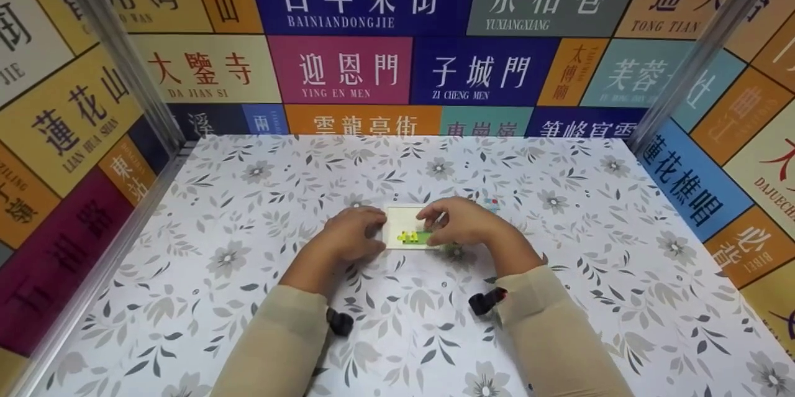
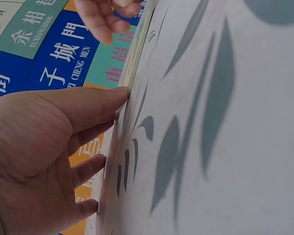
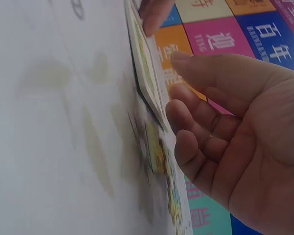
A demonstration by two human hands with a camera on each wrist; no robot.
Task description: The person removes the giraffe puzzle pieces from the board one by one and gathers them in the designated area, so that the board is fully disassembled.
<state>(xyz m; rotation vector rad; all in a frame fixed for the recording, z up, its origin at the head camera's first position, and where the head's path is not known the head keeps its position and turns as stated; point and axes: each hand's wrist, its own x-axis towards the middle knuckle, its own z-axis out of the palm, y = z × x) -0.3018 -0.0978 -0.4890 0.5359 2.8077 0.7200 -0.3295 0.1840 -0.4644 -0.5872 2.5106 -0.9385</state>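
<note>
A shallow cream puzzle tray (image 1: 404, 218) lies flat on the table. Along its near edge sits a strip of green and yellow puzzle pieces (image 1: 410, 237). My left hand (image 1: 354, 232) is at the tray's left side; in the left wrist view its thumb touches the tray's edge and its other fingertips rest on the tabletop. Over the tray's right part hovers my right hand (image 1: 463, 221), its fingers loosely bent and thumb apart. Nothing shows between those fingers in the right wrist view. This hand hides part of the tray in the head view.
Loose colourful pieces (image 3: 159, 154) lie in a blurred heap beside the tray. One blue and red piece (image 1: 492, 203) shows behind my right hand. A floral cloth (image 1: 410, 328) covers the table, and sign-printed panels (image 1: 348, 68) enclose its back and sides.
</note>
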